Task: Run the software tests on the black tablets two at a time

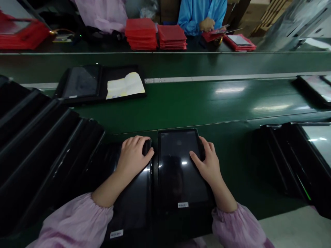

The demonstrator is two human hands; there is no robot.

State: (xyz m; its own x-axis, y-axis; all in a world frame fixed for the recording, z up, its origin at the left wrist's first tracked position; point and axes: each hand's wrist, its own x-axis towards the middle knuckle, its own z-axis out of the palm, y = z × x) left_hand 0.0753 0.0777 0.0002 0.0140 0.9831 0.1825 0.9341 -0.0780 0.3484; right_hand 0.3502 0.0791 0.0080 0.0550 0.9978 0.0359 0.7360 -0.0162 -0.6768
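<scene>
Two black tablets lie side by side on the green bench in front of me. My right hand (207,160) grips the right tablet (176,182) by its right edge, thumb over the dark screen and fingers around the side. At the upper right corner of the left tablet (131,206), my left hand (136,153) holds on with its fingers over the top and its thumb by the right edge. Part of that tablet is hidden under my left forearm. Each tablet carries a small white label near its bottom edge.
Stacked black cases (49,144) lean at the left; more dark cases (289,158) are at the right. Across the green conveyor belt (181,100), an opened case (103,82) holds a tablet and paper. Beyond are red stacks (141,34) and two people, one handling a red item.
</scene>
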